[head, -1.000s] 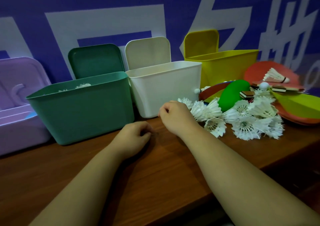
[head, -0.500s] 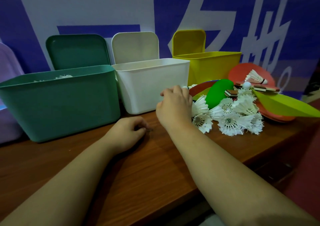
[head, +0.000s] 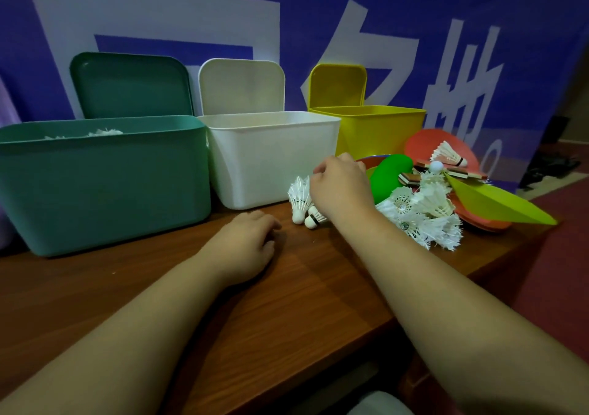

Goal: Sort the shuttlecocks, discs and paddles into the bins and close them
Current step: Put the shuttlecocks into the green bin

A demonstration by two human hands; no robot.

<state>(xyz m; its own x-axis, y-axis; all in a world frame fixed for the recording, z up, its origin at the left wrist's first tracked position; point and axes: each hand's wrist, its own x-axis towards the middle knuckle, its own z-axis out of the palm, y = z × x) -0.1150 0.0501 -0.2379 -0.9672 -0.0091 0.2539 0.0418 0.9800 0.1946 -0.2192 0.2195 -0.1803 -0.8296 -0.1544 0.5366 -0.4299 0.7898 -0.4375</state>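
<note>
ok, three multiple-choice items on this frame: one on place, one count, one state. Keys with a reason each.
1. Which bin already shows shuttlecock feathers inside?
A. green bin
B. white bin
C. yellow bin

2. How many held shuttlecocks show their corks below the right grip?
A. none
B. two
C. five

3. The green lid is:
A. shut
B. raised
C. lying flat on the table

Key:
1 A, white feathers show just above the green bin's rim.
2 B, two rounded corks sit side by side under the curled fingers.
3 B, the lid stands upright behind the green bin's open top.
</note>
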